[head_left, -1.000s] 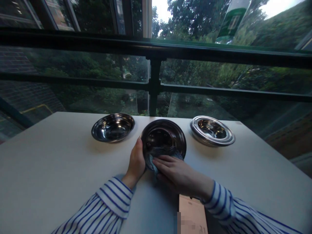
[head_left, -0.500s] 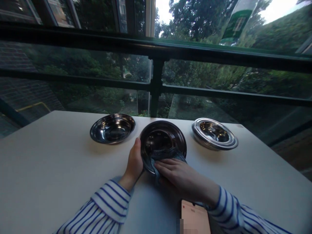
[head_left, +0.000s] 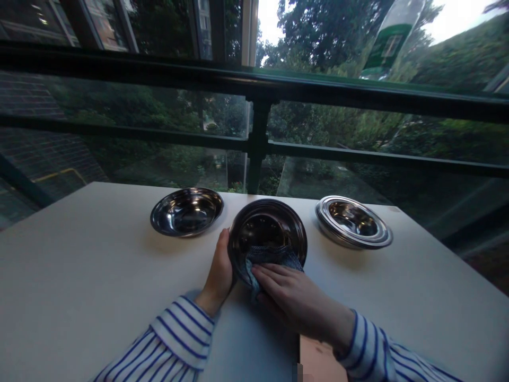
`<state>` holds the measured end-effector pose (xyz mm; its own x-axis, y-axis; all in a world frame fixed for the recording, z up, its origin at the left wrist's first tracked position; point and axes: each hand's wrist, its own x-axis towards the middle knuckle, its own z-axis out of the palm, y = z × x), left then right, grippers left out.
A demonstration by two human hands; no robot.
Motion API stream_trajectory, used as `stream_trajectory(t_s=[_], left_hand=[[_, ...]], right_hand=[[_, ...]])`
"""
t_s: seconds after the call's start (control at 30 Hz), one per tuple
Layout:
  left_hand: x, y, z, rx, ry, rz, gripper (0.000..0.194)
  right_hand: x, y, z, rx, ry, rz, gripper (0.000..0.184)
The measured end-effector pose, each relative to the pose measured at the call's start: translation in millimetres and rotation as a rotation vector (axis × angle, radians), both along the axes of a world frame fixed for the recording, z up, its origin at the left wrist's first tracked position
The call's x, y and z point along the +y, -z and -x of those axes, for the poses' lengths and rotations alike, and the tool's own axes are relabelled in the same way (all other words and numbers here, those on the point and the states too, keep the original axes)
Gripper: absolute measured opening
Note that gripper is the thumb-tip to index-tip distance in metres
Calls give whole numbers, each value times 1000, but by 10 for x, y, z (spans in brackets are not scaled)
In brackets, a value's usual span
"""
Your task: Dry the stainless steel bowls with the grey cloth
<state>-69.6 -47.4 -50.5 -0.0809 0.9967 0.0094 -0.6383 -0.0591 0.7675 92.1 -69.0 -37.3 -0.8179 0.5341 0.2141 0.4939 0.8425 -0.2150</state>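
A steel bowl (head_left: 267,229) is tilted up toward me at the middle of the white table (head_left: 79,276). My left hand (head_left: 220,273) grips its left rim, thumb along the edge. My right hand (head_left: 288,297) presses a grey-blue cloth (head_left: 267,258) against the bowl's near inner wall, fingers closed over the cloth. Both sleeves are white with blue stripes.
Another steel bowl (head_left: 186,211) rests on the table to the left. A stack of steel bowls (head_left: 353,222) stands to the right. A phone (head_left: 318,361) lies at the near edge under my right wrist. A dark railing (head_left: 254,87) and glass run behind the table.
The cloth and my right hand have shifted slightly along the bowl's near inner wall. My left hand keeps its hold on the rim. The view has drifted a little.
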Motion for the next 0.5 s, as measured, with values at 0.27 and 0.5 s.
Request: stream_trajectory(t_s=[0.27, 0.5], left_hand=[[-63, -47, -97, -44, 80, 29, 49], [-12, 81, -88, 130, -81, 52, 59]], right_hand=[[3, 17, 28, 18, 17, 20, 43], [4, -55, 77, 16, -17, 69, 43]])
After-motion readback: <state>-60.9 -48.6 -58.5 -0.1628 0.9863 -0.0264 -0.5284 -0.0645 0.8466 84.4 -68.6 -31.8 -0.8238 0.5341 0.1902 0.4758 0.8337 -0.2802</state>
